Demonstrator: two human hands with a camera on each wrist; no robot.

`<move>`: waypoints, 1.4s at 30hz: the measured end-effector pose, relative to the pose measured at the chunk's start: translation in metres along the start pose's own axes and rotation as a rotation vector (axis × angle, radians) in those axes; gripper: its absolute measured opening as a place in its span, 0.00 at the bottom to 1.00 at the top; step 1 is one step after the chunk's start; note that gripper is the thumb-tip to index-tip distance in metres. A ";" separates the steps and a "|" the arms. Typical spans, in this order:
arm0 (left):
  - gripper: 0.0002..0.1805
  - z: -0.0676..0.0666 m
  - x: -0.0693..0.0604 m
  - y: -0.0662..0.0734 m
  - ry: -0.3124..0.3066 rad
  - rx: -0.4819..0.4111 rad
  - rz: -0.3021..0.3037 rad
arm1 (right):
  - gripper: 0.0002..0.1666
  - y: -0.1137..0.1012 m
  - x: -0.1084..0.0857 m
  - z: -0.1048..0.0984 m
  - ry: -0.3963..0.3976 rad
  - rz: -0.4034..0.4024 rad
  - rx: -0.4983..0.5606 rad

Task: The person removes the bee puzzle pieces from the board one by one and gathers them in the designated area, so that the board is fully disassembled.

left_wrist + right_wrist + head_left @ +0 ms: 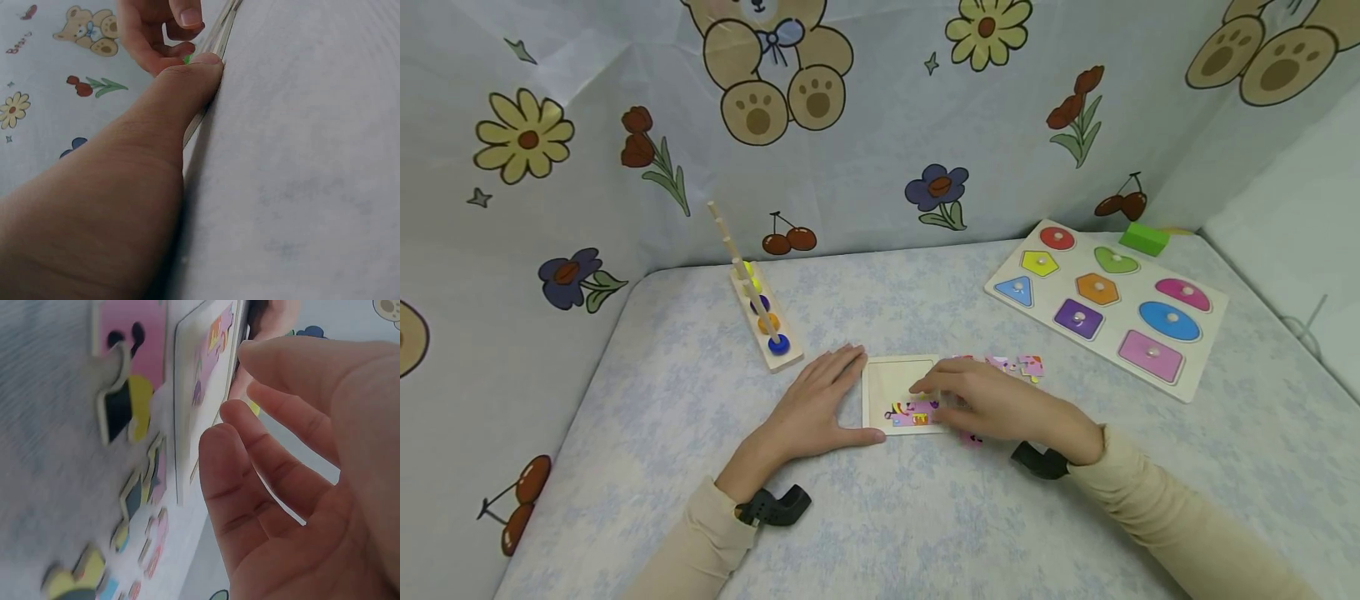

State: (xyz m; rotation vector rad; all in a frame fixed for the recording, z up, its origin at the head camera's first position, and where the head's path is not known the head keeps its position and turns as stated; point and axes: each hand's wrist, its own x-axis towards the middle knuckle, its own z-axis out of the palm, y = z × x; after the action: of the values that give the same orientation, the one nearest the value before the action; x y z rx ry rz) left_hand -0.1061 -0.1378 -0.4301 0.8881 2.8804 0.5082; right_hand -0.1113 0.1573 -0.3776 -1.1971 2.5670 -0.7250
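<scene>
A small square wooden puzzle tray (886, 379) lies on the table with joined pink jigsaw pieces (908, 414) along its lower edge. My left hand (816, 408) rests beside it, fingers straight at the tray's left side and thumb at the lower left corner. Over the tray's right part hovers my right hand (992, 404). Its fingers are spread and relaxed in the right wrist view, with nothing visible between them. Loose jigsaw pieces (1031, 366) lie right of the tray, some partly hidden by that hand. One pink piece (131, 331) shows close up in the right wrist view.
A wooden shape board (1127, 310) with coloured knobbed shapes lies at the back right, a green block (1144, 239) behind it. At the back left stands a wooden base with coloured beads (778, 344) and an upright stick (730, 243). A patterned cloth (880, 167) hangs behind.
</scene>
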 end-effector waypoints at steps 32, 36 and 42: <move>0.64 0.001 0.000 -0.001 0.026 -0.009 0.020 | 0.20 -0.007 0.017 0.015 -0.043 -0.056 -0.029; 0.64 0.001 0.000 -0.001 0.028 -0.009 0.023 | 0.20 -0.008 0.017 0.015 -0.043 -0.060 -0.023; 0.64 0.001 0.000 -0.001 0.023 -0.008 0.021 | 0.21 -0.008 0.018 0.016 -0.050 -0.059 -0.002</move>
State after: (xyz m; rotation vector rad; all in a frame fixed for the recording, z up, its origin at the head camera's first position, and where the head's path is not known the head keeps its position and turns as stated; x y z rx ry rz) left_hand -0.1069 -0.1384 -0.4313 0.9179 2.8900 0.5350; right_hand -0.1112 0.1342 -0.3868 -1.2805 2.5021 -0.6963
